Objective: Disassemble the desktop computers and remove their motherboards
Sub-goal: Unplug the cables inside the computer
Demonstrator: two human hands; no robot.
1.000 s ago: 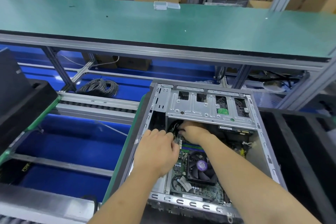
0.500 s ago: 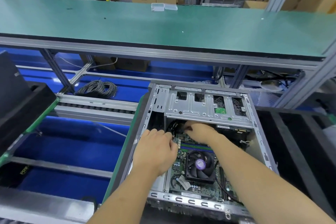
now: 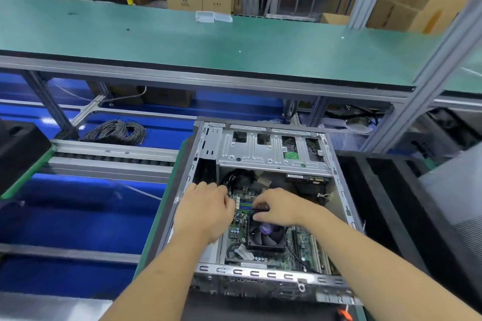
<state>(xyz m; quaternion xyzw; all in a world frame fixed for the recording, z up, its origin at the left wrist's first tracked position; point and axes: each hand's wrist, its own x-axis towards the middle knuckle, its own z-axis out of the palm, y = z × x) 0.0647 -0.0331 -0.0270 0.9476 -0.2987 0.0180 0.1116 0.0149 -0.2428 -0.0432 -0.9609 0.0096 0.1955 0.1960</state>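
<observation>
Two hands are working inside the open desktop case (image 3: 263,206), which is lying on its side with the opening upward. The right hand (image 3: 280,207) is reaching over the motherboard (image 3: 302,242), its fingers (image 3: 257,204) curled together and seeming to pinch a small dark part beside the blue memory slots (image 3: 246,205); what exactly they are gripping is too blurred to tell. The left hand (image 3: 206,210) is resting knuckles-up at the left wall of the case, its fingers bent downward near the black cables (image 3: 234,176); whether they are holding anything cannot be told. Just under the right hand the black cooler fan (image 3: 266,236) with its purple hub is sitting on the motherboard, which is lying flat on the case floor. Along the far edge of the case a silver drive cage (image 3: 271,150) is spanning the opening. The case itself is sitting on a green-edged tray (image 3: 167,206) above the blue conveyor bed (image 3: 78,206). Beyond, near the conveyor's far edge, a grey coil of wire (image 3: 117,131) is lying, and a long green workbench (image 3: 208,44) is running across behind it, carrying a clear plastic box (image 3: 212,17) at its far edge.
</observation>
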